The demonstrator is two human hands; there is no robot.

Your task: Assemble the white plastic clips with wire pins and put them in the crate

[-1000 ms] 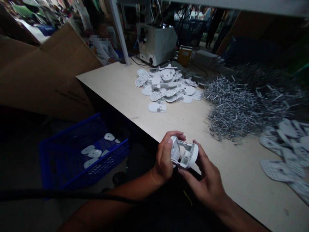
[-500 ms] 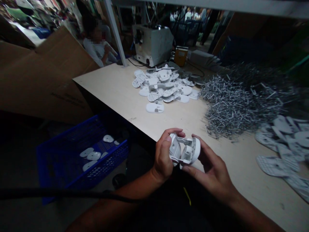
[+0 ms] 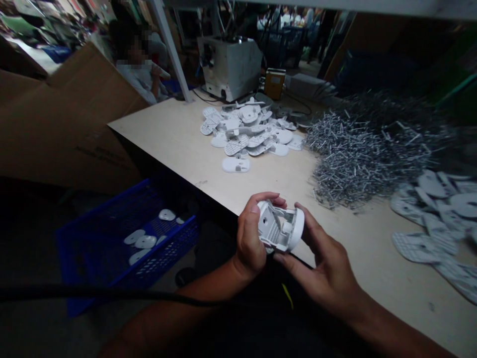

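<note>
Between both hands, over the table's front edge, is a white plastic housing [image 3: 278,228] made of two rounded halves, with a ribbed hollow inside facing me. My left hand [image 3: 251,233] is closed round the left half, thumb along its near side. My right hand [image 3: 320,258] grips the right half, thumb underneath and fingers behind its rounded end. Past the hands on the table lies a heap of white oval plastic parts [image 3: 249,132], with a single oval part [image 3: 236,165] in front of it. Right of that spreads a large pile of metal pins [image 3: 357,159].
More white ribbed parts [image 3: 421,247] lie at the table's right. A blue crate [image 3: 108,248] with several white pieces stands low at left, beside a cardboard box [image 3: 74,119]. Behind the table are a pale machine [image 3: 231,67], a yellow box [image 3: 275,83] and a seated person [image 3: 137,79].
The two halves of the housing sit closer together, and its hollow is turned more towards me. The view has shifted slightly. Both hands keep their grip.
</note>
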